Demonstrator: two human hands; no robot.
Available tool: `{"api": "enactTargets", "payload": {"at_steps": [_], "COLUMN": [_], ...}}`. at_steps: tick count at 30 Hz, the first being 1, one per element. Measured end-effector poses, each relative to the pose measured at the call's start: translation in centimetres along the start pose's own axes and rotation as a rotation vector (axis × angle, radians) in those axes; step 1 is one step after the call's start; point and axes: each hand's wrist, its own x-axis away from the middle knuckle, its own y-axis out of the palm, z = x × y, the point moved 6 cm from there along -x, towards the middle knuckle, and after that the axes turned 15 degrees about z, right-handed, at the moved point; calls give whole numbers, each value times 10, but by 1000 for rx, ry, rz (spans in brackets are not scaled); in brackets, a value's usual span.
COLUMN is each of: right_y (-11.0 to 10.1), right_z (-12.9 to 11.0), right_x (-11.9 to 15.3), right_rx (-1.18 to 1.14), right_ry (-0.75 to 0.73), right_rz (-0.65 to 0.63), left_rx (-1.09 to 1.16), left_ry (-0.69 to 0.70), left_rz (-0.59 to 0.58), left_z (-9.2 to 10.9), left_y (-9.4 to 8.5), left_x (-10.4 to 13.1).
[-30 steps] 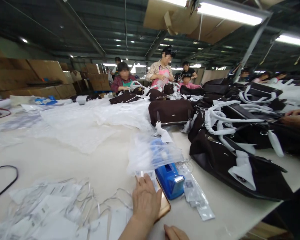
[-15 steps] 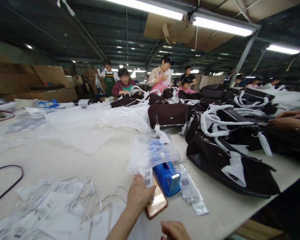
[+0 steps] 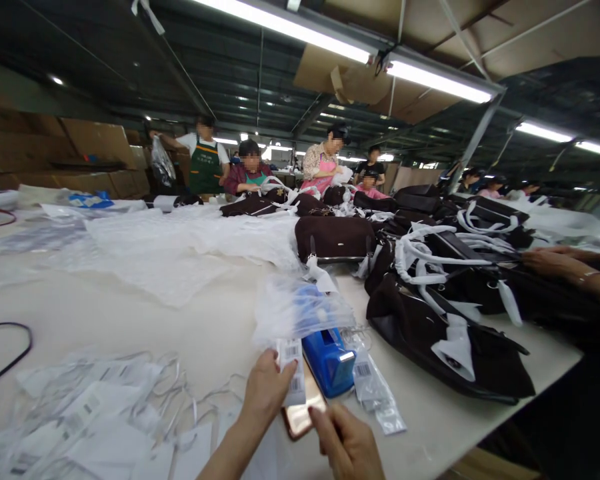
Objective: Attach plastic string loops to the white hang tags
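Note:
My left hand (image 3: 266, 393) pinches a white strip of barcode stickers (image 3: 291, 368) and holds it upright over a rose-gold phone (image 3: 300, 413) lying on the white table (image 3: 130, 320). My right hand (image 3: 347, 443) has come up from the bottom edge, its fingers reaching toward the lower end of the strip; I cannot tell whether they touch it. Just behind the strip stands a blue tape dispenser (image 3: 327, 360) under a clear plastic bag (image 3: 300, 307). A small clear bag of barcode labels (image 3: 375, 390) lies to the right.
Loose white tags with clear loops (image 3: 95, 413) cover the near left. Dark brown handbags with white-wrapped handles (image 3: 445, 313) pile up on the right, where another person's hands (image 3: 555, 260) rest. White plastic sheets (image 3: 180, 240) lie mid-table. Several workers (image 3: 325, 160) stand at the far end.
My left hand lifted the sticker strip off the phone and raised it. My right hand rose from the bottom edge toward the strip. A worker in a green apron walked in at the back.

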Motion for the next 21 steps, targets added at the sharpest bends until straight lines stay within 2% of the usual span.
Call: {"api": "enactTargets", "payload": {"at_steps": [4, 7, 11, 16, 21], "right_y": [23, 38, 50, 59, 58], "right_z": [-1, -6, -6, 11, 14], "right_x": [-29, -35, -36, -45, -46], "right_rx": [306, 348, 308, 159, 7], "right_ry": [44, 101, 169, 276, 305], "right_rz": [-106, -111, -113, -134, -143], "left_rx": [123, 185, 281, 341, 398], "left_ry": [14, -19, -68, -97, -113], "left_rz": [112, 157, 136, 61, 83], "left_z": [-8, -17, -30, -46, -54], "left_y": [-27, -41, -41, -35, -37], "left_x": [5, 16, 35, 49, 56]}}
